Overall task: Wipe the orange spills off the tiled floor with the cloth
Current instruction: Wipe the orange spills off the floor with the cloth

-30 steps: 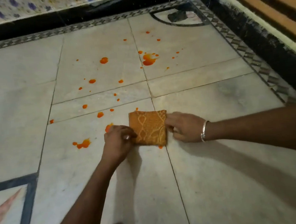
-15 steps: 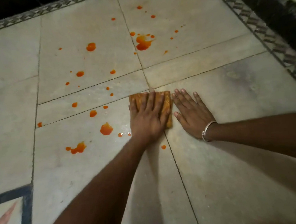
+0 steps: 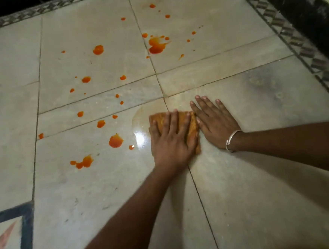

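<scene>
The head view looks down on a pale tiled floor (image 3: pixel 260 176). The folded cloth (image 3: pixel 193 130) lies near the middle of the frame, across a grout line where four tiles meet. The left hand (image 3: pixel 170 139) lies flat on top of it, its grip spread, with straight fingers pressing the fabric down and covering most of it. Only the cloth's right edge and a strip of its far edge show.

The right hand (image 3: pixel 214 124) rests palm-down on bare tile just beside the cloth's right edge. Its grip is also spread and holds nothing. A silver bangle (image 3: pixel 231 141) circles that wrist.

A shiny wet smear (image 3: pixel 140 124) curves out from the cloth's left and far sides. Orange spills (image 3: pixel 156 45) dot the tiles to the left and beyond. The largest splash sits well beyond the cloth, on a grout line. A round blob (image 3: pixel 115 141) lies near the smear's left edge, and a ragged patch (image 3: pixel 83 162) lies further left. Small drops are scattered between them.

A patterned border (image 3: pixel 298 43) runs along the far and right edges of the floor. A dark inlay (image 3: pixel 25 231) crosses the near-left corner.
</scene>
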A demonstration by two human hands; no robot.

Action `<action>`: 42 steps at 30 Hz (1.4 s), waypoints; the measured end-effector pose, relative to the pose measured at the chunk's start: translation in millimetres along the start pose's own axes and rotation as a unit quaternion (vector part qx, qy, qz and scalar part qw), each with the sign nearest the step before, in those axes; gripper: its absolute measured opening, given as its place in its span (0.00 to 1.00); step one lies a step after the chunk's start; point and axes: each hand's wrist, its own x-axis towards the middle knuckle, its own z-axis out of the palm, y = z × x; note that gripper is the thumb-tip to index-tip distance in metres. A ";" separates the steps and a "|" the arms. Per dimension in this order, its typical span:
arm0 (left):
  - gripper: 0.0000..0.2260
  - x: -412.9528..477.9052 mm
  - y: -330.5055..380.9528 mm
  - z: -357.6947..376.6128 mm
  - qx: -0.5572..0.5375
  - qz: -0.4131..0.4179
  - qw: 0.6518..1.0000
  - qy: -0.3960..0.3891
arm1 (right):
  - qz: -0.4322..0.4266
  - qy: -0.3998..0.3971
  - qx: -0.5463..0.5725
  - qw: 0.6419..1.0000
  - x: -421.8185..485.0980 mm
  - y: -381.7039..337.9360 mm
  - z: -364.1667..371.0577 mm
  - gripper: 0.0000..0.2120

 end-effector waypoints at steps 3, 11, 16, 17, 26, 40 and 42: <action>0.30 13.7 -31.5 -4.1 -0.013 -0.020 0.999 0.029 | 0.013 -0.008 -0.006 1.000 -2.1 5.2 -1.2 0.29; 0.31 -49.0 17.8 8.7 -0.014 -0.083 0.996 0.006 | 0.035 -0.010 0.001 0.999 -4.8 4.1 -3.8 0.29; 0.31 16.8 -19.4 -2.2 0.001 -0.039 0.999 0.031 | 0.027 -0.005 -0.006 1.000 -4.5 4.8 -1.7 0.28; 0.31 19.2 -32.3 -3.1 -0.004 -0.057 0.998 0.038 | 0.027 -0.006 -0.006 1.000 -4.9 4.4 -1.5 0.28; 0.32 -35.2 25.7 14.1 -0.025 -0.100 0.994 0.021 | 0.030 0.000 -0.007 1.000 -4.9 4.6 1.1 0.29; 0.32 -43.6 7.3 11.3 -0.017 -0.076 0.997 0.027 | 0.037 -0.006 -0.016 0.999 -3.8 4.1 -1.5 0.28; 0.33 -15.0 -1.4 6.9 -0.004 -0.023 0.999 0.030 | 0.037 -0.004 -0.016 0.999 -4.6 3.1 -1.4 0.28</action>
